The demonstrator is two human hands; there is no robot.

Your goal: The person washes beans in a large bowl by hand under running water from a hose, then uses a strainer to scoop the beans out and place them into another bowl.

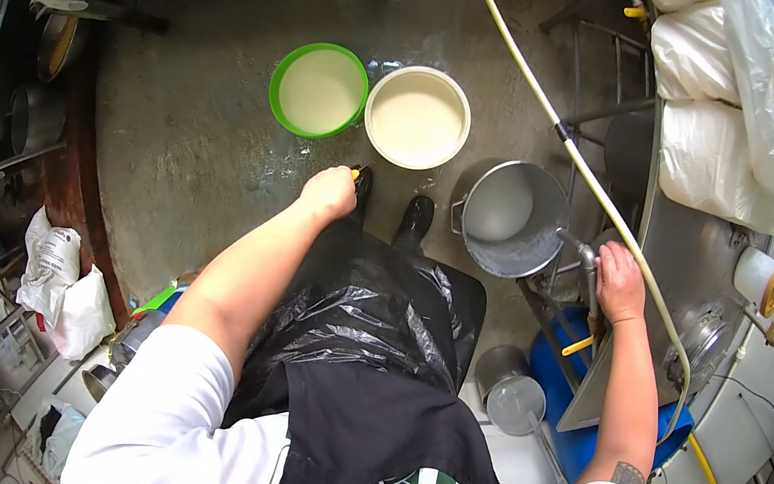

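The grey metal pot [512,250] stood with its wide mouth uncovered, the end of a bent metal pipe [590,262] at its right-hand rim. In my judgement, good handling called for the pot to sit squarely under that end, so that any outflow fell within its wall. The pale hose [614,212], which crossed to the right of the pot, was best kept clear of the working wrist. The pipe itself seemed to need steadying without being scraped along the pot's rim. The right hand [621,284], to the right of the pot, lay against the pipe or just beside it, fingers bent; I could not tell how far its grip was closed or whether it had hold of anything. The left hand [329,192], well to the left of the pot, showed a closed grip around a small yellow item [355,174].

The pot was dull and streaked within, with a pale round area low down, liquid or bare metal. Beyond it to the left, a white tub [425,73] and, farther left, a green tub [275,87] held creamy liquid. The pipe was grey and elbowed; of the yellow item only a tip showed, its kind uncertain.
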